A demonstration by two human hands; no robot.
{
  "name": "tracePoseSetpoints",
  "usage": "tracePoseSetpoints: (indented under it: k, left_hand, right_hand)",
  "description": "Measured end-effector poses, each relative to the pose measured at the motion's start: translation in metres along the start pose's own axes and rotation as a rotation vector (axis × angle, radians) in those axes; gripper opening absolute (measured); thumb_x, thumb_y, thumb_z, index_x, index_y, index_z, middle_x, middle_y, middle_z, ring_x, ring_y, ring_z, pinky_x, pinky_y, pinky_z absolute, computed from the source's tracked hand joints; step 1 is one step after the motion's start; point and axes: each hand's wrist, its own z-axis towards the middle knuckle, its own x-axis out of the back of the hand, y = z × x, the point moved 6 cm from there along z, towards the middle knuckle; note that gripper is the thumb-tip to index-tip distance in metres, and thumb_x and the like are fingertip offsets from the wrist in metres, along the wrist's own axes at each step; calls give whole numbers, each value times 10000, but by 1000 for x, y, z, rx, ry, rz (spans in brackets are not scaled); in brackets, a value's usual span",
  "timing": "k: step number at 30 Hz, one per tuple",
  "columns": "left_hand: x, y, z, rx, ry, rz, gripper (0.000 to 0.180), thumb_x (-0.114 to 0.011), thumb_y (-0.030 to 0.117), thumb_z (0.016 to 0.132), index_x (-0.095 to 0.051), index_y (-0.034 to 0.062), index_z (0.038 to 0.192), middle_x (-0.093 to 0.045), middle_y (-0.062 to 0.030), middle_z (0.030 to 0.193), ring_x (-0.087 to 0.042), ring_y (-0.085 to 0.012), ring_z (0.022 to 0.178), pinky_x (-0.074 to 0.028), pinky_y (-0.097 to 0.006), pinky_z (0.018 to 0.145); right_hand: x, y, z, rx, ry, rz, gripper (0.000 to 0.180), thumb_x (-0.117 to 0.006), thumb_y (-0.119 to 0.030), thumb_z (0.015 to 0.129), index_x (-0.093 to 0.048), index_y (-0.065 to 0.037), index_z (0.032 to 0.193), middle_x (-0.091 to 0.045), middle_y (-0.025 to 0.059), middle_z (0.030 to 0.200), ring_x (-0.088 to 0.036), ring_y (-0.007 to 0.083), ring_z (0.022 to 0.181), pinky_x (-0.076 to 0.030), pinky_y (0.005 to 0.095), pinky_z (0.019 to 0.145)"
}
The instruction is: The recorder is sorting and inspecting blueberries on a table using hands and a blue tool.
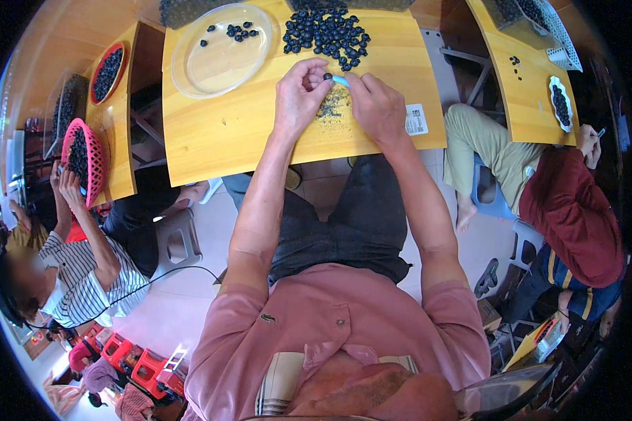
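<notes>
a dark berry [327, 76] is pinched by the left hand [298, 95] – a small blue tool [340, 81] is gripped by the right hand [378, 107], above the wooden table [218, 133]

The yellow wooden surface [225, 133] carries a round clear plastic plate [221, 50], a heap of small dark round berries [325, 34], a patch of dark crumbs [333, 105] and a white label [416, 119].
</notes>
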Motion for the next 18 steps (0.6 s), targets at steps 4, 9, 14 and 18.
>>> tracePoseSetpoints:
  k: [4, 9, 14, 18]
  left_hand:
    - [-1, 1, -1, 4, -8, -47, 364, -767, -77, 872, -665, -24, 1217, -683, -43, 979, -643, -63, 833, -565, -226, 773]
    - [6, -2, -1, 62, 18, -170, 406, -762, -94, 876, -645, -12, 1256, -658, -38, 1052, -637, -75, 879, -549, -216, 821]
    - [5, -6, -1, 49, 35, -278, 398, -765, -81, 882, -670, -11, 1262, -652, -32, 1048, -627, -66, 869, -542, -215, 812]
    - [8, 2, -1, -27, 35, -67, 248, -779, -45, 887, -752, -8, 1130, -656, -23, 1040, -621, -64, 849, -527, -212, 784]
  right_hand:
    - [0, -1, 0, -2, -34, -37, 213, -678, -101, 862, -690, -90, 1074, -604, 57, 820, -698, 233, 741, -581, 388, 602]
    - [-6, 7, 0, -98, -116, -74, 201, -663, -92, 862, -684, -93, 1062, -628, 70, 843, -718, 251, 774, -592, 403, 621]
    - [-6, 7, 1, -102, -104, -56, 196, -645, -90, 874, -682, -95, 1066, -643, 77, 861, -727, 270, 802, -595, 423, 622]
    - [-7, 8, 1, -99, -112, -54, 202, -646, -89, 872, -685, -95, 1070, -645, 76, 865, -727, 272, 808, -594, 433, 621]
